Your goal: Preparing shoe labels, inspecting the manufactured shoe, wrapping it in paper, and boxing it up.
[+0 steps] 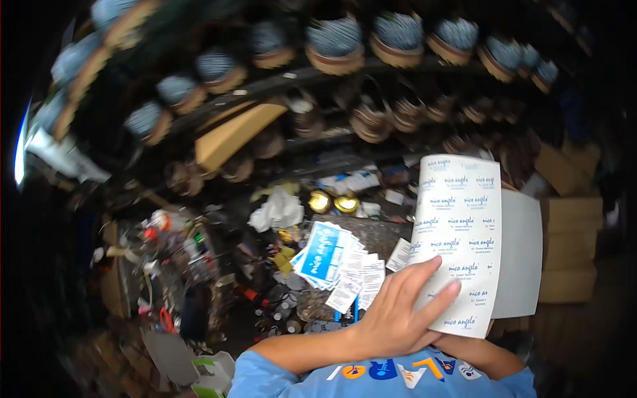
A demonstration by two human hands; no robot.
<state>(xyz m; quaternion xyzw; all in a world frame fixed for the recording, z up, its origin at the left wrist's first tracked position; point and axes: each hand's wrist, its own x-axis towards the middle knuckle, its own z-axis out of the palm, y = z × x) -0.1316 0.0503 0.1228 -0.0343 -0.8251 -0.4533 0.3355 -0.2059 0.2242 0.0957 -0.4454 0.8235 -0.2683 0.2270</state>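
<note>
A large white sheet of paper (458,219) with rows of blue print stands upright at the right, its left side curving over. My left hand (401,302) reaches across my body and rests on the sheet's lower left part, fingers stretched out and apart. Behind the sheet shows a plain pale grey sheet or board (524,259). My right forearm (488,355) runs in under the sheet's lower edge; the right hand is hidden behind the sheet and my left hand. Left of the sheet lie a pile of blue-and-white cards (318,255) and several small printed paper slips (358,282).
Shoes with blue covers (335,40) line the upper shelf, brown shoes (371,119) the one below. Two gold-coloured tins (345,203) and crumpled white paper (277,209) sit beyond the cards. Clutter with red scissors (167,320) fills the left; cardboard boxes (569,249) stand at right.
</note>
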